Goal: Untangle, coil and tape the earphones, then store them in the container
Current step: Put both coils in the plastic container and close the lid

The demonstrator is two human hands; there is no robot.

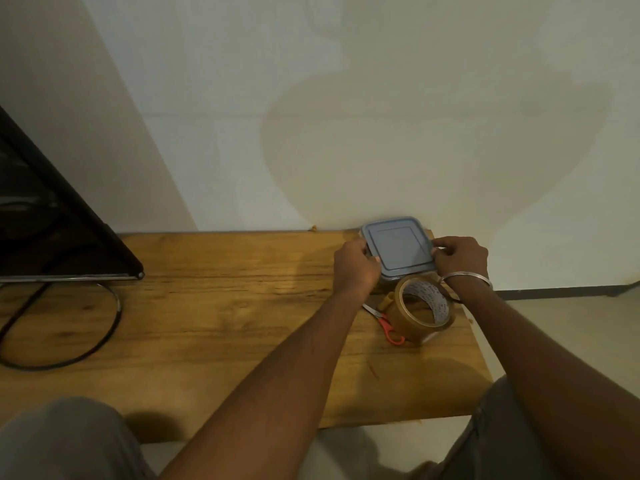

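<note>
past a grey-trousered knee [62, 438], the square grey-lidded plastic container [401, 251] is clasped between curled fingers [363, 253] of left hand [356, 268] and right hand [460, 258]; even pressure is advised.

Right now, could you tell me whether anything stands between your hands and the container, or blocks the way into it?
Nothing stands between them: the left hand and right hand grip the lid at its sides. The lid sits on the container, closing the way in. The tape roll stands nearer, between the forearms. No earphones show.

Illegible print inside tape roll [431, 301]
</note>
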